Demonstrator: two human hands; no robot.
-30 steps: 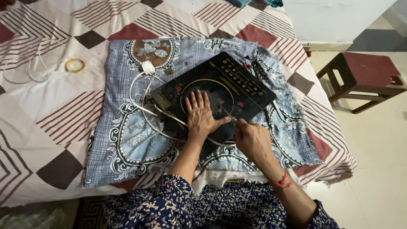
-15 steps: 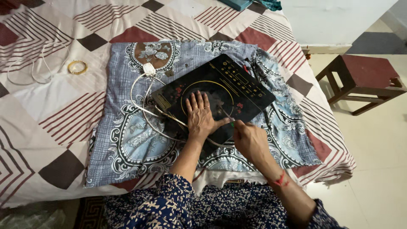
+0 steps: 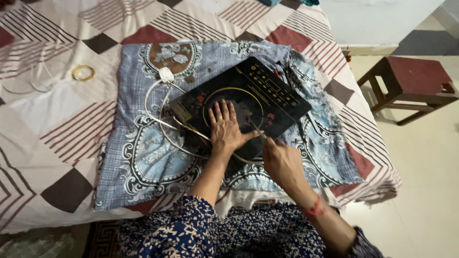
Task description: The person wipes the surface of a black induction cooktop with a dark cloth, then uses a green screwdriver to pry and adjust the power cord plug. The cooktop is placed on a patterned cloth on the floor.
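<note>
While the left hand (image 3: 225, 128) lies flat and open, fingers spread, on the glass top of a black induction cooktop (image 3: 248, 102), the right hand (image 3: 282, 160) sits just beside it at the cooktop's near edge, closed around a thin tool (image 3: 259, 133) whose kind I cannot tell. The cooktop rests on a blue patterned cloth (image 3: 143, 157) beneath both hands, and its white power cord (image 3: 160, 112) loops just left of the left hand. A gold bangle (image 3: 82, 72) lies well off to the left on the bedsheet (image 3: 62, 124), and a wooden stool (image 3: 411, 83) stands far right of the right hand.
</note>
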